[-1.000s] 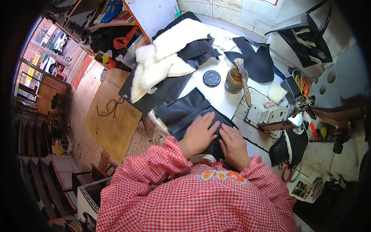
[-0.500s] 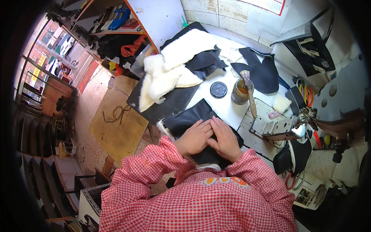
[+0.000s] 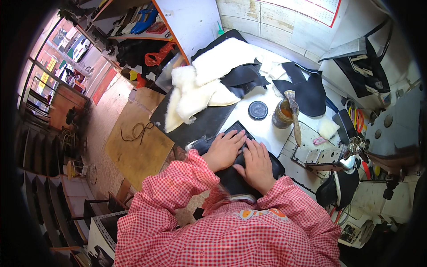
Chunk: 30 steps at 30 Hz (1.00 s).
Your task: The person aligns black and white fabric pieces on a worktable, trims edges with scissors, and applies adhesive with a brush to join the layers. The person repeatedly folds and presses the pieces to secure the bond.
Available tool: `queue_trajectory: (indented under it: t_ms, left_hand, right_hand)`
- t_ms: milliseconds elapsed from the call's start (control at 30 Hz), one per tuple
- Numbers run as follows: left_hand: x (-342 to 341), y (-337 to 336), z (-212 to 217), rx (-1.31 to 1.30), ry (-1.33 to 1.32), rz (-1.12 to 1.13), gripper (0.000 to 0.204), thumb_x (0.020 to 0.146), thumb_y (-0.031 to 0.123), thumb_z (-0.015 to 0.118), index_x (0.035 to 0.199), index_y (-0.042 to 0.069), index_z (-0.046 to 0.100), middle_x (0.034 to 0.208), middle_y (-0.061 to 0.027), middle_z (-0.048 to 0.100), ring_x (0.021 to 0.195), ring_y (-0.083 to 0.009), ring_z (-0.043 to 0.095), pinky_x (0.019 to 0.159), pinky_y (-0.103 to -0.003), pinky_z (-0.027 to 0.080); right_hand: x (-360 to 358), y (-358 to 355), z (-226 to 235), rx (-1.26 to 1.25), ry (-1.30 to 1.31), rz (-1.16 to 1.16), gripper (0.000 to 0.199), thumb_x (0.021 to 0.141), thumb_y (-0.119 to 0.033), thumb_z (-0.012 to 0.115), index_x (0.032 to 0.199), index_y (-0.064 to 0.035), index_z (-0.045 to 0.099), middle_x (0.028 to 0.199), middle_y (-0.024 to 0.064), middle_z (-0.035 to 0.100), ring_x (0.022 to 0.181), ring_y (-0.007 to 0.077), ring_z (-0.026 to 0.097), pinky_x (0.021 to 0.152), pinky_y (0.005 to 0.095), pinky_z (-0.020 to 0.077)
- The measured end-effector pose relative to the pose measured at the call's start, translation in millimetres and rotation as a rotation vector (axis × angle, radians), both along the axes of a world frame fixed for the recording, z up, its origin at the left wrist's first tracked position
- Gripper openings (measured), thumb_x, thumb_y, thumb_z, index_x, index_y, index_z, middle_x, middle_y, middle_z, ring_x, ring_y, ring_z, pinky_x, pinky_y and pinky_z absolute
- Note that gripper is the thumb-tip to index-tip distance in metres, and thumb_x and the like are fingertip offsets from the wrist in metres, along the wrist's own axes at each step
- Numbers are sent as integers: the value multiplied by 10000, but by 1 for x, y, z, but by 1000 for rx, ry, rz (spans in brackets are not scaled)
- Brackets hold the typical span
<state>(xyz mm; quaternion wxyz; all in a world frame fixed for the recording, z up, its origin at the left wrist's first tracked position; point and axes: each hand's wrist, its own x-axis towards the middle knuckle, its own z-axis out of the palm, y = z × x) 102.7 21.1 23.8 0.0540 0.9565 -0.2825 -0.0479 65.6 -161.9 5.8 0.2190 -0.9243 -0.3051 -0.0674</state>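
Note:
Both of my hands lie flat on a piece of black leather [image 3: 235, 179] at the near edge of the white worktable. A strip of pale edging shows on its side closest to me. My left hand [image 3: 223, 151] has its fingers stretched out over the upper part. Beside it, my right hand [image 3: 256, 166] presses down with fingers extended and thumb apart. Just beyond stand an open jar [image 3: 282, 119] of brownish stuff and a round dark lid [image 3: 257, 110]. A worn brush [image 3: 295, 116] leans across the jar's mouth.
White fleece pieces [image 3: 195, 98] and black cut pieces [image 3: 307, 91] lie at the back of the table. On the right stands a sewing machine [image 3: 393, 133], with a black-and-white shoe part [image 3: 344, 189] below it. A brown board [image 3: 138, 138] with a black cord sits at left.
My hands have flattened and spread apart slightly, the left fingers reaching farther up the leather. The whole view has shifted slightly, so the table's things appear lower and farther right.

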Motion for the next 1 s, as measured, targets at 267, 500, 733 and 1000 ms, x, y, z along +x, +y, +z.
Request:
queue_trajectory:
  t_ms: [267, 500, 733, 1000]
  left_hand:
    - [25, 61, 22, -446, 177, 96, 345, 921, 76, 586, 1262, 30, 618, 1375, -172, 570, 1257, -351, 548, 1074, -368, 428]
    - [-23, 102, 28, -986, -208, 776, 266, 947, 105, 630, 1187, -10, 609, 1063, -117, 648, 941, -184, 633, 857, -291, 515]
    - [-86, 50, -23, -1637, -14, 1141, 126, 999, 142, 590, 1057, 33, 569, 922, -5, 588, 792, -85, 565, 674, -238, 473]
    - [-54, 91, -25, -1635, 220, 1031, 115, 974, 84, 591, 864, 52, 586, 745, 22, 592, 636, -64, 535, 574, -241, 433]
  right_hand:
    - [19, 11, -5, -67, 29, 54, 826, 855, -555, 642, 1439, -6, 444, 1529, 187, 393, 1436, 321, 337, 1184, 480, 242]
    - [27, 17, 7, -203, 89, 58, 841, 846, -603, 628, 1421, -10, 472, 1508, 183, 423, 1430, 316, 344, 1185, 490, 223]
    - [32, 15, 1, -148, 66, 113, 860, 857, -643, 591, 1462, -51, 433, 1560, 180, 348, 1472, 319, 274, 1204, 531, 155]
    - [33, 13, 3, -167, 81, 132, 795, 848, -640, 612, 1509, -250, 407, 1571, 190, 326, 1465, 341, 283, 1182, 577, 176]
